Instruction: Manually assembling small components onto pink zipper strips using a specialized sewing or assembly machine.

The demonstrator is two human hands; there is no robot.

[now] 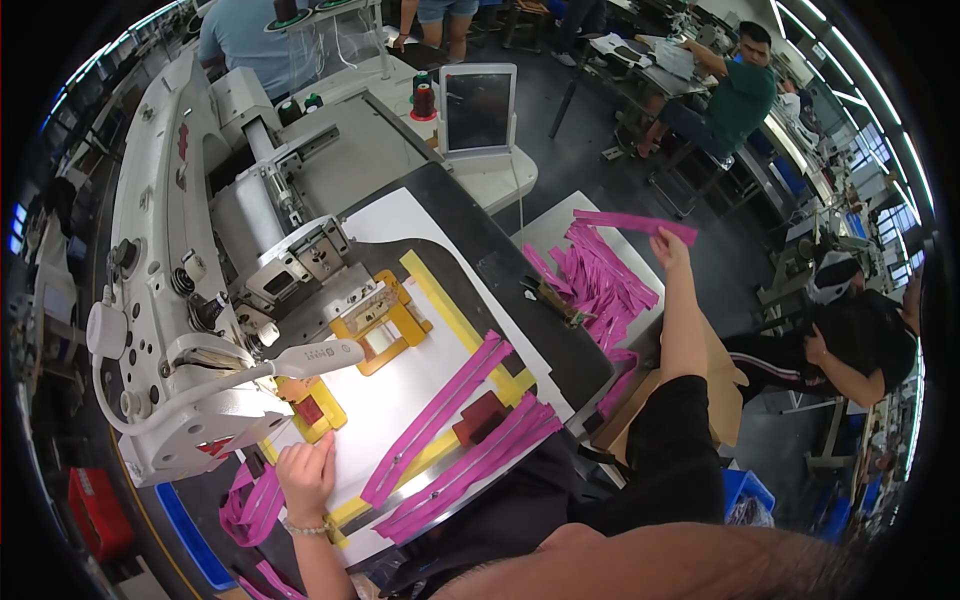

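My right hand (672,248) is stretched out to the far right, its fingers closed on one magenta zipper (630,221). That zipper hangs above a heap of magenta zippers (590,275) on a light side table. My left hand (307,478) is at the front of a yellow clamp (322,420) below the sewing machine head. Its fingers are curled and pressed together at the clamp's edge; what they hold, if anything, is hidden. A dark red patch (309,410) shows within the clamp. Between my arms, magenta zippers (436,418) lie across the white worktop beside a dark red piece (480,418).
The white sewing machine (170,260) fills the left side. A second yellow frame (395,335) sits on the bed. More magenta zippers (252,505) hang at the near left. A cardboard box (722,390) stands under my right arm. A screen (478,108) rises behind; several people are around.
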